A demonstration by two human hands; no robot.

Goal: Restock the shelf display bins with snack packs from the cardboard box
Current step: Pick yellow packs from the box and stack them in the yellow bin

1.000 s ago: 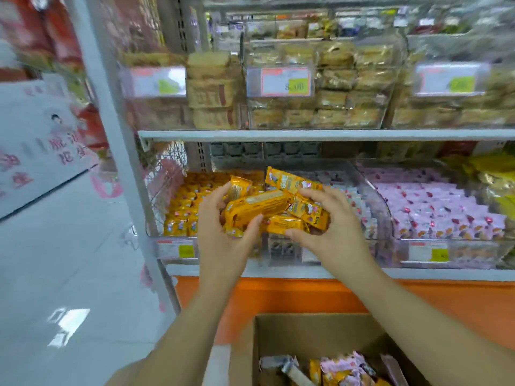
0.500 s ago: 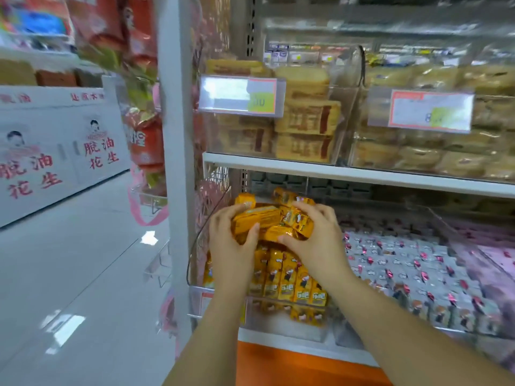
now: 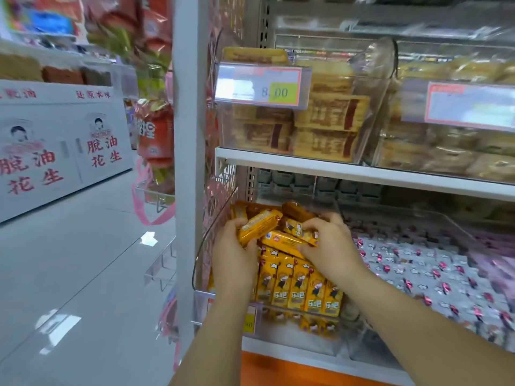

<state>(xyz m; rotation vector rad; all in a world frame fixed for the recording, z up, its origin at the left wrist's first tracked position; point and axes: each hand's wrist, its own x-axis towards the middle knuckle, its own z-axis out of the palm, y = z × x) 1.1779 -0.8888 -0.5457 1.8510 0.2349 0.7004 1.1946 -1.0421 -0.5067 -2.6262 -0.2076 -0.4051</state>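
**Two hands, one bunch of yellow packs**

Two hands hold one bunch of yellow snack packs [image 3: 260, 225]. The bunch is just above the clear bin [image 3: 312, 341] at the left end of the lower shelf. I can count four packs in the bunch. There may be more behind that I cannot see.

The left hand [image 3: 237, 260] has its fingers curled round the left end of the bunch. The right hand [image 3: 330, 246] has its fingers bent over the top of the right end. Both hands grip the packs; neither one is flat.

Inside the bin, under the bunch, stands a front row of packs [image 3: 298, 285]. Five show in that row, side by side and touching.

Just to the right is a second bin full of grey packs [image 3: 418, 263] with pink spots, too many to count.

Above, one white shelf board [image 3: 334, 169] carries two more clear bins of brown packs [image 3: 320, 126]. Each bin has one price tag, so there are two tags. The left tag [image 3: 262, 86] reads 8.00; the right tag [image 3: 471, 105] is too blurry to read. One white post [image 3: 189, 135] stands just left of the bins.
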